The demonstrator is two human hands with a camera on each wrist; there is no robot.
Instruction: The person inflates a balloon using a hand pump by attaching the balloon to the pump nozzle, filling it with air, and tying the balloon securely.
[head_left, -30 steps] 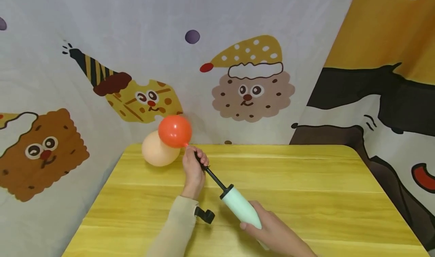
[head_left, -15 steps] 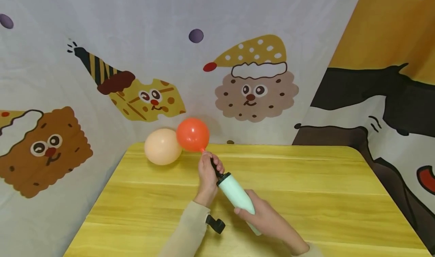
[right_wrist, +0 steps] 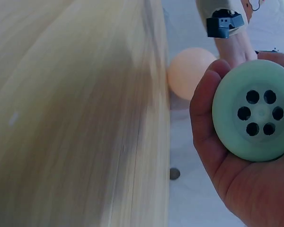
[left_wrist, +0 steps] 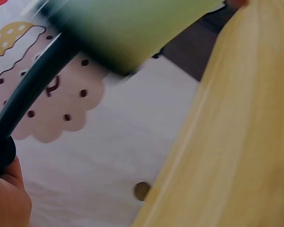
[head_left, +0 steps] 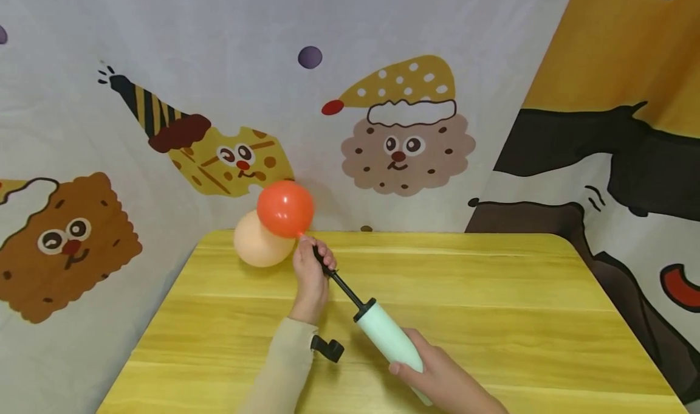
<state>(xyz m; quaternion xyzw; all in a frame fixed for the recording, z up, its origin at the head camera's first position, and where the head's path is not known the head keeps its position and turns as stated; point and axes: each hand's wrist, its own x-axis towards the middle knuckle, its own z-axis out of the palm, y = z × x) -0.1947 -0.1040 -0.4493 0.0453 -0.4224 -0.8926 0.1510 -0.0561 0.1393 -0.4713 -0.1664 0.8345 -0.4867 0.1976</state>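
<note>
A mint green balloon pump (head_left: 389, 335) slants across the middle of the head view, its black rod drawn out of the barrel. My left hand (head_left: 310, 268) grips the black nozzle end, where the neck of a round, inflated red balloon (head_left: 285, 209) sits at the fingertips. Around the lower barrel curl the fingers of my right hand (head_left: 437, 371). In the right wrist view the pump's round base (right_wrist: 255, 142) with several holes rests in that palm. The barrel (left_wrist: 146, 28) is blurred in the left wrist view.
A peach balloon (head_left: 259, 244) lies at the table's back left, partly behind the red one. The wooden table (head_left: 519, 317) reaches back to a cloth backdrop (head_left: 328, 13) with cartoon biscuits. A black wrist mount (head_left: 328, 348) juts from my left sleeve.
Half a second ago the barrel was pushed up against the nozzle handle; now the rod shows again. The hands have moved apart, and the red balloon has shifted left, overlapping the peach one.
</note>
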